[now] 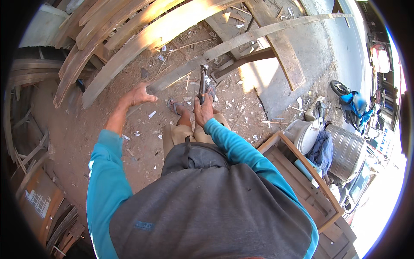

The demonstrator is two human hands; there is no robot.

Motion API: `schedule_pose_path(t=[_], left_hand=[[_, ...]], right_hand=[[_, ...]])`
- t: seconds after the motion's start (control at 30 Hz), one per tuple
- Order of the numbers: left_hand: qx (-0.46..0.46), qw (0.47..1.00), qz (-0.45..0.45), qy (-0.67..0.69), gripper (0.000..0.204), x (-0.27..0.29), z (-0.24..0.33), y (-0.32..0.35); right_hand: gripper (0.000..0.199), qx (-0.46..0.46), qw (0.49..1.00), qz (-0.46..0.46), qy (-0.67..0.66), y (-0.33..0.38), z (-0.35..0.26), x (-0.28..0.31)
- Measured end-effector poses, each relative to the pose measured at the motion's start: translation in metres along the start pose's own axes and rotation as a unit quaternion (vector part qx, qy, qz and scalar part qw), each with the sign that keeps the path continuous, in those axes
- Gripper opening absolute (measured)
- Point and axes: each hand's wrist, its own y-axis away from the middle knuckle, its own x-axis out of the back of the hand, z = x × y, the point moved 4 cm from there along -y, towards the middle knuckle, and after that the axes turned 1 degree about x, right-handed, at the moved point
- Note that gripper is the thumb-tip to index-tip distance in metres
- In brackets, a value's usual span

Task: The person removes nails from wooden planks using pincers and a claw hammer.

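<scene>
A long, narrow wooden plank (pixel 181 71) slants from my left hand toward the far right. My left hand (pixel 140 94) curls around its near end, with the thumb sticking out to the right. In front of my body, my right hand (pixel 203 111) grips a long dark hand tool (pixel 202 82) with a brownish handle. The tool points away from me, and its head reaches the plank's near edge. Whether head and wood touch, I cannot tell, and the tool's exact kind is unclear.
Several boards (pixel 116 56) are stacked at the far left. A broad plank (pixel 280 52) lies beyond the tool. Wood scraps litter the dirt floor (pixel 142 159). A wooden frame (pixel 302 159), metal drum (pixel 348 149) and blue motorbike (pixel 355 105) stand at right.
</scene>
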Motion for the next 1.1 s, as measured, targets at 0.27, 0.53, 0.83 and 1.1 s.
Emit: schedule_pose_path(t=[0.27, 0.53, 0.83, 1.1], left_hand=[[0.014, 0.996, 0.084, 0.002, 0.081, 0.0, 0.027, 0.023], [-0.064, 0.797, 0.518, -0.302, 0.072, -0.068, 0.128, 0.028], [-0.093, 0.953, 0.211, 0.198, 0.054, -0.265, 0.327, -0.135], [-0.133, 0.97, 0.06, 0.192, 0.031, -0.347, 0.45, -0.225]], right_hand=[[0.034, 0.023, 0.993, -0.024, 0.112, 0.035, 0.038, 0.131], [0.029, 0.001, 0.99, -0.093, 0.108, 0.037, 0.044, 0.249], [0.029, 0.102, 0.964, -0.145, 0.198, 0.026, 0.077, 0.368], [0.036, 0.024, 0.989, -0.016, 0.143, 0.034, 0.126, 0.48]])
